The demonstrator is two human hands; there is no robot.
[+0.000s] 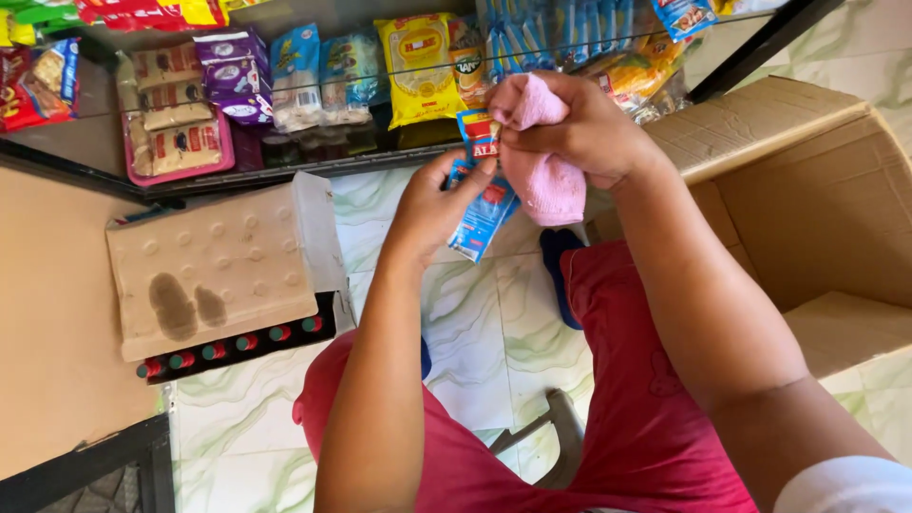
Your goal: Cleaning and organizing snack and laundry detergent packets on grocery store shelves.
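Marbled green-and-white floor tiles (494, 323) run under everything, so it looks like a little shop, seen from above. Using the big open cardboard box (817, 209) as the reference point: it sits on the floor, flaps spread, and both hands are working just beside its near flap.

The left hand (432, 204) pinches a long blue snack packet (483, 214) with a red patch on it, fingers closed around the upper part while the rest of the packet hangs down over the tiles. The right hand (579, 128) is bunched tight around a pink cloth (546, 180) and presses it against the top of that same packet, so both hands meet right there. Part of the cloth pokes out above the knuckles and the rest droops below the hand.

Further from the box, past the hands, a glass-fronted shelf (285, 171) is packed with snacks: a yellow bag (418, 66), purple packs (233, 71), blue packs (323, 76) and a pink tray of biscuits (180, 142).

Way across from the box, beside the shelf, a flat cardboard sheet (214, 271) with two dark stains lies on a tray of red-capped bottles (237, 344). Red shorts (627, 380) fill the bottom of the view, and a blue sandal (560, 275) peeks out between the shorts and the box.
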